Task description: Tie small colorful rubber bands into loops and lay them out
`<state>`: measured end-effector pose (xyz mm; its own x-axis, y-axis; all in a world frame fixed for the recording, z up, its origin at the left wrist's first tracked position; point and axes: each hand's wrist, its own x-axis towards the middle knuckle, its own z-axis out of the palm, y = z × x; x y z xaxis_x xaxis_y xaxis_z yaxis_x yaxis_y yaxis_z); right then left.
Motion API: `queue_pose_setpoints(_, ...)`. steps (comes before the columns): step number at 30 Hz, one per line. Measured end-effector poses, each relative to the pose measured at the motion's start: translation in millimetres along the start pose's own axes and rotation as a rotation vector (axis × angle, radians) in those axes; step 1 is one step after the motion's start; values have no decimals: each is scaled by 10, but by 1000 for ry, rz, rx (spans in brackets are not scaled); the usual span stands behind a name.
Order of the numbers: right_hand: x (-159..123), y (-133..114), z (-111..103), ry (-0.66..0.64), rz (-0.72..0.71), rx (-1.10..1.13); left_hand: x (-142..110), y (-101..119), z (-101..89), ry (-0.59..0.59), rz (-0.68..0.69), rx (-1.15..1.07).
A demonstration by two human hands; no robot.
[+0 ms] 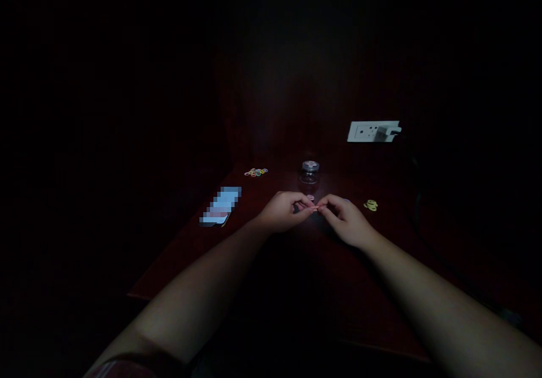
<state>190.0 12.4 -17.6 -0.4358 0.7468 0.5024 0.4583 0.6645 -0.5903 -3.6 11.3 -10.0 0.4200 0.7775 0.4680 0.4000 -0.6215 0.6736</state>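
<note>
Both hands meet over the dark red table. My left hand (288, 211) pinches one end of a small orange hair tie (315, 208) between thumb and fingers. The other end is pinched by my right hand (345, 220). Just behind my fingertips lies a pink hair tie (310, 197). A clear jar with a lid (310, 174) stands upright beyond them. Several yellow hair ties (371, 205) are heaped to the right of my right hand. A loose pile of mixed-colour hair ties (256, 172) sits at the back left. Something small and purplish is partly hidden behind my right hand.
A phone with a lit, blurred screen (222, 206) lies left of my left hand. On the back wall is a white socket plate (359, 132) with a plug (389, 132) in it. A dark cable runs down the right side. The table (178, 271) fades into darkness.
</note>
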Motion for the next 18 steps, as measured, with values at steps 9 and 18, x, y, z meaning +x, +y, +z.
queue_pose_setpoints(9,-16,-24,1,39,29,41,-3,-7,16,54,-61,-50)
queue_pose_setpoints(18,-16,-29,3,72,27,34,-6,3,11,34,-56,-40)
